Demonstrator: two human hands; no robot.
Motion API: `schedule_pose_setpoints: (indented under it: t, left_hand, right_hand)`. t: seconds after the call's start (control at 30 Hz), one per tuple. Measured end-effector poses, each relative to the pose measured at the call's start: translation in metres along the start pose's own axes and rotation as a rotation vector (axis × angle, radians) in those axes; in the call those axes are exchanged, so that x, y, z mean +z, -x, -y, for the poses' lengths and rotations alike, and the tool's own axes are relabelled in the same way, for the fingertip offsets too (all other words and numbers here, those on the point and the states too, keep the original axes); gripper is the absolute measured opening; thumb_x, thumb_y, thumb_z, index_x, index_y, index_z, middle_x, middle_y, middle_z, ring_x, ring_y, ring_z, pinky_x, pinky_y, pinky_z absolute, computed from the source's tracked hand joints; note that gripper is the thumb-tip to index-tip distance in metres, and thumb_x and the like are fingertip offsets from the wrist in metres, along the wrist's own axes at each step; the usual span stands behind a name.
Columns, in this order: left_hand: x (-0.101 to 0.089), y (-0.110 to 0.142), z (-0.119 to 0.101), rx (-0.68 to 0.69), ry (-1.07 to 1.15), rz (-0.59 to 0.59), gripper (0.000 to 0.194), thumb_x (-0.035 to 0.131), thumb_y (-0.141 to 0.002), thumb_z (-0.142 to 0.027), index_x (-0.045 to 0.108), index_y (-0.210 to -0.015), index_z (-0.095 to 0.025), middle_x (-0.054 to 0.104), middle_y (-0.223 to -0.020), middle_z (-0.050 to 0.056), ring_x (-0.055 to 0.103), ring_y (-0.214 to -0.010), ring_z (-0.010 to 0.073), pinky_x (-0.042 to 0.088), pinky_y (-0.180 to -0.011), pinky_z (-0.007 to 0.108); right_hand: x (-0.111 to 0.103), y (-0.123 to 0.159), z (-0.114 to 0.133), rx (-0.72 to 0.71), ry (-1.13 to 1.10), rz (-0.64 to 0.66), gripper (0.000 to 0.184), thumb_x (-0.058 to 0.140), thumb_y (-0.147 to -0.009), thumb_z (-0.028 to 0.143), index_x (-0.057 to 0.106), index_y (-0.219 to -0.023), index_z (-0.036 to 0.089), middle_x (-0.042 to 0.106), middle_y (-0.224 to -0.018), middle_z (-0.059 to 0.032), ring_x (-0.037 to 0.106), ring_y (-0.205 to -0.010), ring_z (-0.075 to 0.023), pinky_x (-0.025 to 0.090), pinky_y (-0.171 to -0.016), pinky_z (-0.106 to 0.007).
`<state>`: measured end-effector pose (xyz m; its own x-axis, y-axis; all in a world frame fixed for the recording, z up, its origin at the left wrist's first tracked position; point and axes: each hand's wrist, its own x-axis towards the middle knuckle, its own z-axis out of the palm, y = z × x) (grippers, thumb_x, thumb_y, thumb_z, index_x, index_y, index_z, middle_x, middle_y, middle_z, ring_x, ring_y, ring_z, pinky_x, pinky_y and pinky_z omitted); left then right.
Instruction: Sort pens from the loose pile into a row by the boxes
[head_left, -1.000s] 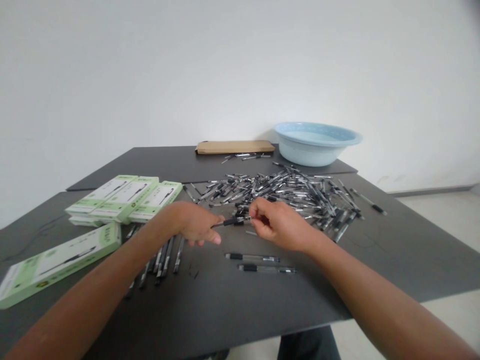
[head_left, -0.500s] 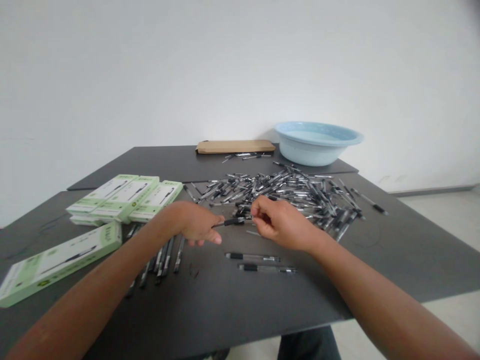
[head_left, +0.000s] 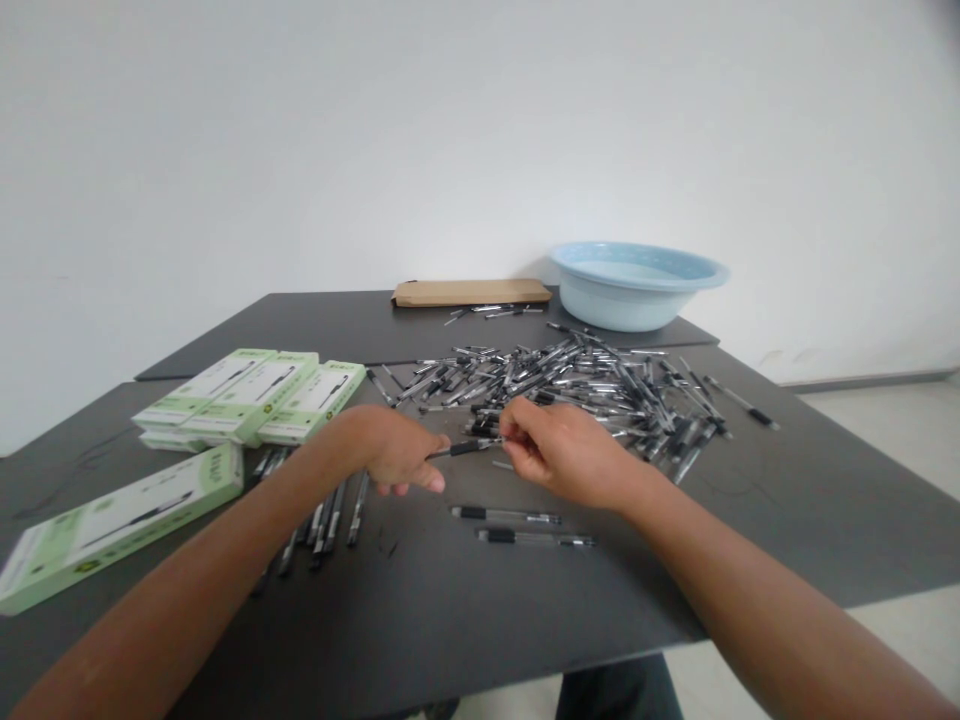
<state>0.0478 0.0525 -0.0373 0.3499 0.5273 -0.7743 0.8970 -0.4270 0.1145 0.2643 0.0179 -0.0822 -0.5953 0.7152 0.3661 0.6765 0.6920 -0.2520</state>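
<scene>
A pen [head_left: 466, 447] with a black grip and a clear barrel spans the space between my hands, above the dark table. My left hand [head_left: 401, 452] is closed on its left end. The fingers of my right hand [head_left: 551, 448] pinch at the pen's tip end; exactly what they grip there is hidden. Just below lie two pens, an upper pen [head_left: 504, 515] and a lower pen [head_left: 534, 538], side by side. Behind my right hand spreads a large loose pile of pens [head_left: 555, 375]. More pens [head_left: 330, 520] lie in a row, partly covered by my left forearm.
Green and white pen boxes [head_left: 247, 395] are stacked at the left, with a single box [head_left: 124, 520] nearer me. At the back are a flat brown cardboard piece [head_left: 471, 292], a few pens [head_left: 495, 312] and a light blue basin [head_left: 637, 290]. The table's front edge [head_left: 600, 663] is close.
The pen between my hands has shifted slightly, its black grip sitting a little lower and further left. Both hands have stayed almost in place, and the other things lie as before.
</scene>
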Motion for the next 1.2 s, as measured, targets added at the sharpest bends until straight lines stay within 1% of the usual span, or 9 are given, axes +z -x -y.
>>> schedule_pose_setpoints:
  t: [0.1,0.27,0.47,0.67,0.8,0.97,1.07,1.13,1.2]
  left_hand:
    - [0.000,0.000,-0.001,-0.007,-0.003,-0.005,0.066,0.043,-0.092,-0.037,0.024,-0.150,-0.010,0.074,-0.100,0.017,0.070,-0.085,0.0258,0.051,-0.065,0.028]
    - [-0.001,0.001,-0.003,-0.015,-0.003,0.006,0.065,0.043,-0.093,-0.037,0.025,-0.149,-0.012,0.074,-0.101,0.016,0.070,-0.084,0.0249,0.050,-0.063,0.027]
    - [0.000,0.002,-0.003,-0.002,-0.016,-0.014,0.063,0.044,-0.092,-0.035,0.028,-0.148,-0.010,0.074,-0.099,0.017,0.070,-0.084,0.0256,0.051,-0.065,0.029]
    - [0.000,0.004,-0.004,-0.005,-0.009,-0.009,0.064,0.044,-0.093,-0.034,0.026,-0.148,-0.010,0.073,-0.102,0.018,0.070,-0.085,0.0254,0.051,-0.066,0.029]
    - [0.000,0.007,-0.005,0.002,-0.023,-0.020,0.062,0.045,-0.093,-0.035,0.029,-0.147,-0.010,0.074,-0.100,0.017,0.070,-0.084,0.0254,0.051,-0.066,0.029]
    - [0.000,0.009,-0.005,0.000,-0.026,-0.019,0.063,0.044,-0.092,-0.036,0.027,-0.148,-0.010,0.073,-0.102,0.017,0.070,-0.084,0.0253,0.051,-0.064,0.028]
    - [0.000,0.010,-0.005,0.012,-0.023,-0.030,0.062,0.044,-0.092,-0.035,0.029,-0.147,-0.010,0.073,-0.102,0.017,0.070,-0.083,0.0250,0.050,-0.063,0.028]
    - [0.000,0.010,-0.004,0.015,-0.026,-0.044,0.062,0.044,-0.091,-0.036,0.032,-0.146,-0.011,0.074,-0.098,0.016,0.070,-0.081,0.0252,0.049,-0.062,0.028]
    - [0.000,0.010,-0.004,0.017,-0.033,-0.052,0.062,0.044,-0.090,-0.038,0.034,-0.145,-0.011,0.075,-0.095,0.016,0.070,-0.080,0.0256,0.049,-0.062,0.029]
  right_hand:
    - [-0.001,0.001,0.001,-0.009,0.024,-0.006,0.011,0.048,-0.085,0.020,0.051,-0.096,0.019,0.061,-0.068,-0.0001,0.053,-0.059,-0.0137,0.027,-0.057,-0.024]
    - [-0.001,0.002,0.004,-0.005,0.018,0.005,0.010,0.047,-0.087,0.021,0.051,-0.096,0.020,0.062,-0.069,-0.0005,0.054,-0.061,-0.0144,0.028,-0.057,-0.025]
    - [0.003,0.000,0.007,0.012,-0.036,0.034,0.011,0.049,-0.086,0.020,0.051,-0.096,0.019,0.061,-0.070,-0.0003,0.053,-0.060,-0.0139,0.028,-0.057,-0.024]
    - [0.005,0.001,0.005,0.017,-0.116,0.010,0.010,0.048,-0.089,0.021,0.050,-0.098,0.019,0.060,-0.070,0.0009,0.052,-0.059,-0.0127,0.029,-0.057,-0.023]
    - [0.008,0.001,0.004,0.006,-0.174,0.012,0.008,0.050,-0.088,0.021,0.050,-0.097,0.019,0.060,-0.071,0.0016,0.052,-0.060,-0.0119,0.030,-0.057,-0.022]
    - [0.008,0.001,0.004,0.007,-0.200,0.014,0.007,0.051,-0.090,0.024,0.052,-0.095,0.019,0.061,-0.071,0.0009,0.053,-0.061,-0.0121,0.032,-0.057,-0.022]
    - [0.006,0.002,0.004,-0.001,-0.236,0.032,0.013,0.053,-0.090,0.026,0.053,-0.101,0.019,0.064,-0.076,-0.0005,0.057,-0.066,-0.0134,0.035,-0.060,-0.023]
    - [0.006,0.003,0.004,-0.008,-0.272,0.031,0.023,0.056,-0.089,0.027,0.050,-0.109,0.020,0.065,-0.080,-0.0012,0.059,-0.068,-0.0143,0.037,-0.061,-0.023]
    - [0.006,0.003,0.003,-0.014,-0.290,0.017,0.028,0.057,-0.087,0.025,0.047,-0.112,0.020,0.064,-0.082,-0.0014,0.059,-0.068,-0.0143,0.038,-0.061,-0.023]
